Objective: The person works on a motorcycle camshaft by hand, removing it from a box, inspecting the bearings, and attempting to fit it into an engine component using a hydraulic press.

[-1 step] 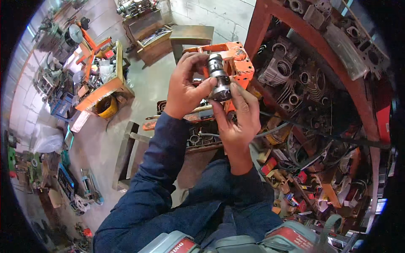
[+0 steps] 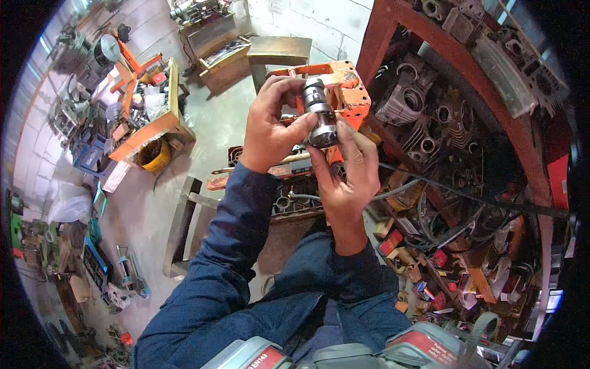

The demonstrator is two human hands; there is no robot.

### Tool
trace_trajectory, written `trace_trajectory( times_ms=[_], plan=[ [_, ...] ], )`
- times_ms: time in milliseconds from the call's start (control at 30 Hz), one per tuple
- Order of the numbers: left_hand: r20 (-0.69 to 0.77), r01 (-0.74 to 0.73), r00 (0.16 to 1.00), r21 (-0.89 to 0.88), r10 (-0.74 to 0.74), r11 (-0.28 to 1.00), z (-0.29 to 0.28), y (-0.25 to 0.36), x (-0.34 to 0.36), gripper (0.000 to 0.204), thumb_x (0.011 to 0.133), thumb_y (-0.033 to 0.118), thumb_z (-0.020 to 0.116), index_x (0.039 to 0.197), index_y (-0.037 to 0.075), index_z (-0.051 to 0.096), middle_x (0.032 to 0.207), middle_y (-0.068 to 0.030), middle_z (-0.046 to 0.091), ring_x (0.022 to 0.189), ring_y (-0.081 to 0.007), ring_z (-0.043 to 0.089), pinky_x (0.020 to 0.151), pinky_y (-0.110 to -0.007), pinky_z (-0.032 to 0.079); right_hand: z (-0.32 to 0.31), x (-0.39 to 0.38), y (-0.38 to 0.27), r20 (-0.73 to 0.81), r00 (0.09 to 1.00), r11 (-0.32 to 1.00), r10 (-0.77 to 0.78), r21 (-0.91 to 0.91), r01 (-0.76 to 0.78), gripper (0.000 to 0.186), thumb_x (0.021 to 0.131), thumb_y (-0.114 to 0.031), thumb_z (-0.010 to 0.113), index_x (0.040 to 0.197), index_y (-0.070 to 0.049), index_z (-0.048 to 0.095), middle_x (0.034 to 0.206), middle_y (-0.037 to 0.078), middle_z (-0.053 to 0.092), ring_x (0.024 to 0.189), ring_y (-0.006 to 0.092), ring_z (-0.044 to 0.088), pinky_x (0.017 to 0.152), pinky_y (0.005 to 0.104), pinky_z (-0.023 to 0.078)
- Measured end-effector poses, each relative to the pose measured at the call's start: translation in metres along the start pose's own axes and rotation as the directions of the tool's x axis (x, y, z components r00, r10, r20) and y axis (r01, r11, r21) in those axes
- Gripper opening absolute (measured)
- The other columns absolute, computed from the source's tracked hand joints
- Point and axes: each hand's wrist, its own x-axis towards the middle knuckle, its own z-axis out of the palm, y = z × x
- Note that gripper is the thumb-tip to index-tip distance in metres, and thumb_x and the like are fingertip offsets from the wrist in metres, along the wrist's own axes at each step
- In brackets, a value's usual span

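Observation:
In front of me I hold a short, shiny metal camshaft (image 2: 318, 107) with stepped rings and lobes along it, tilted slightly. My left hand (image 2: 268, 129) grips it from the left, its thumb pressed on the middle and its fingers curled at the upper end. From below and the right, the thumb and fingertips of my right hand (image 2: 349, 178) pinch the lower end. Just behind the camshaft stands an orange metal machine frame (image 2: 353, 98) with chipped paint. Beneath my hands, engine parts (image 2: 286, 200) lie on a bench, partly hidden by my wrists.
Shelves on the right hold cylinder blocks (image 2: 410, 98), cables (image 2: 442, 237) and boxed parts, framed by a red-brown beam (image 2: 491, 80). At left stands a cluttered wooden workbench (image 2: 147, 132) with a yellow container (image 2: 157, 157) beneath. Grey filter cartridges (image 2: 249, 355) show along the lower edge.

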Motion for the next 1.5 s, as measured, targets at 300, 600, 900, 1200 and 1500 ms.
trace_trajectory(
  times_ms=[300,600,900,1200,1500],
  plan=[
    [-0.049,-0.030,0.998,-0.035,0.028,0.999,0.003,-0.003,0.001,0.047,0.077,0.015,0.079,0.114,-0.007,0.061,0.107,-0.0080,0.057,0.093,-0.0141,0.059,0.083,-0.027,0.050,0.004,0.000,0.001,-0.049,0.998,0.999,0.050,-0.003,-0.051,0.057,0.073,-0.008,0.085,0.125,0.000,0.062,0.115,0.018,0.064,0.105,0.0314,0.064,0.089,0.0380,0.053],
    [-0.071,-0.014,0.997,-0.097,0.007,0.995,0.005,-0.003,0.003,0.046,0.073,0.011,0.082,0.111,-0.006,0.064,0.102,-0.0060,0.058,0.091,-0.0127,0.059,0.082,-0.025,0.050,0.008,-0.004,0.004,-0.094,0.993,0.997,0.073,0.044,-0.069,0.057,0.073,-0.009,0.086,0.123,0.002,0.062,0.113,0.018,0.065,0.102,0.0311,0.065,0.087,0.0376,0.053],
    [-0.082,-0.006,0.997,-0.096,-0.002,0.995,0.005,-0.006,0.000,0.047,0.072,0.012,0.085,0.110,-0.006,0.065,0.101,-0.0063,0.058,0.091,-0.0129,0.059,0.082,-0.025,0.049,0.007,-0.004,0.003,-0.091,0.994,0.998,0.058,0.008,-0.058,0.056,0.073,-0.010,0.085,0.123,0.003,0.063,0.112,0.018,0.065,0.099,0.0307,0.065,0.087,0.0375,0.053],
    [-0.084,-0.001,0.996,-0.133,-0.010,0.991,0.005,-0.008,0.002,0.047,0.073,0.014,0.085,0.110,-0.008,0.065,0.102,-0.0067,0.058,0.094,-0.0138,0.060,0.083,-0.026,0.049,0.012,-0.003,0.003,-0.121,0.989,0.996,0.083,0.048,-0.078,0.056,0.073,-0.011,0.086,0.122,0.003,0.063,0.111,0.017,0.065,0.098,0.0297,0.066,0.086,0.0367,0.053],
    [-0.099,0.029,0.994,-0.190,-0.048,0.981,0.007,-0.002,0.002,0.045,0.073,0.011,0.084,0.110,-0.007,0.065,0.105,-0.0073,0.059,0.096,-0.0142,0.060,0.084,-0.026,0.049,0.010,0.001,-0.004,-0.118,0.990,0.997,0.080,0.031,-0.077,0.057,0.072,-0.010,0.086,0.123,0.002,0.063,0.109,0.017,0.065,0.096,0.0292,0.066,0.084,0.0364,0.054]
  ],
)
